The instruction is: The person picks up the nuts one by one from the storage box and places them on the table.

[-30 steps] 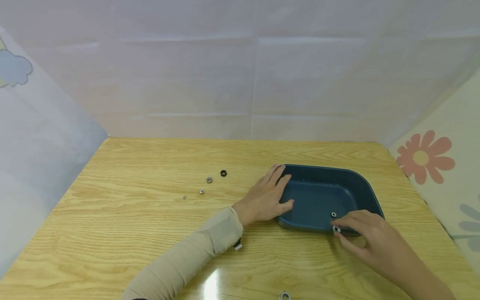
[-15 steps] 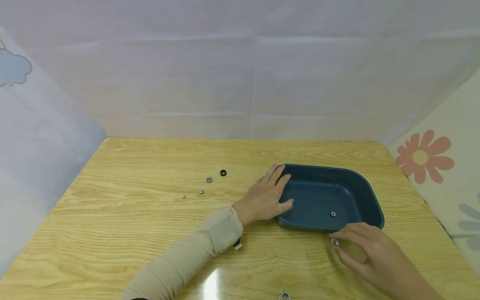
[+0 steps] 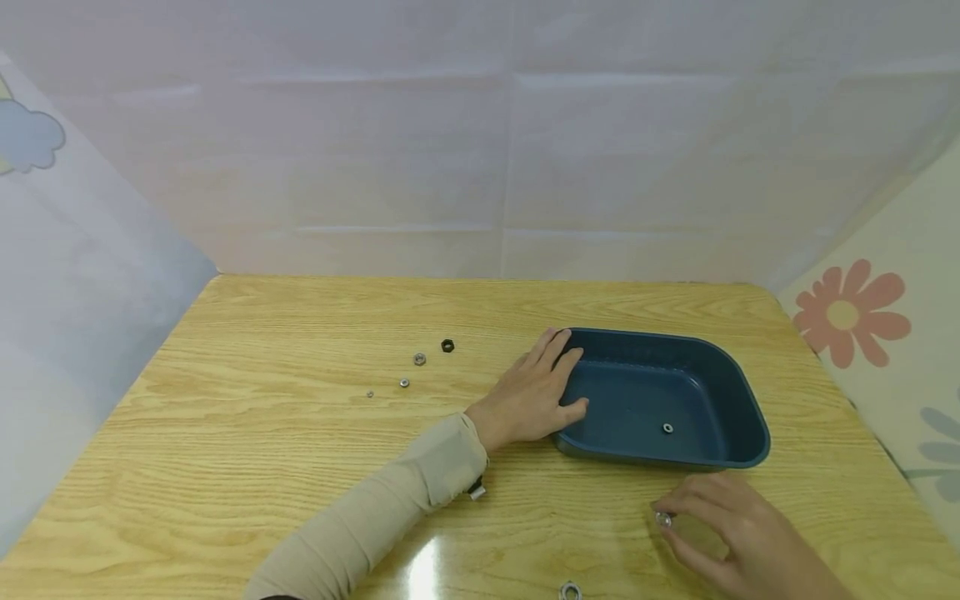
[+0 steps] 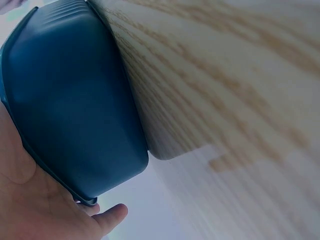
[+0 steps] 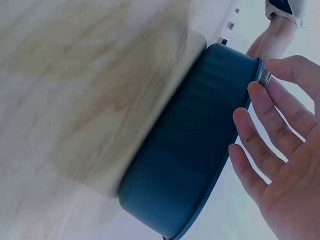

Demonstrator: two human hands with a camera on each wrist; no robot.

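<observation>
My left hand (image 3: 528,392) rests over the left rim of a dark blue plastic tray (image 3: 633,457), fingers spread and fairly straight. The left wrist view shows that palm (image 4: 35,200) along the rim, beside the tray's outer wall (image 4: 75,100). In front of the tray, my right hand (image 3: 738,533) pinches a small silver nut (image 3: 663,518) between thumb and fingertip. Its other fingers are spread in the right wrist view, where the nut (image 5: 265,77) shows edge-on. Another small nut (image 3: 667,428) lies inside the tray on its floor.
Left of the tray, a black nut (image 3: 447,346) and silver nuts of falling size (image 3: 420,359) lie in a slanting row on the wooden table (image 3: 225,467). A larger metal ring or nut (image 3: 570,591) lies at the bottom edge of the head view. A pale sheet (image 3: 375,167) hangs behind.
My right hand has drawn back from the tray's front rim toward me, carrying the pinched nut. The left hand and the tray stay in place.
</observation>
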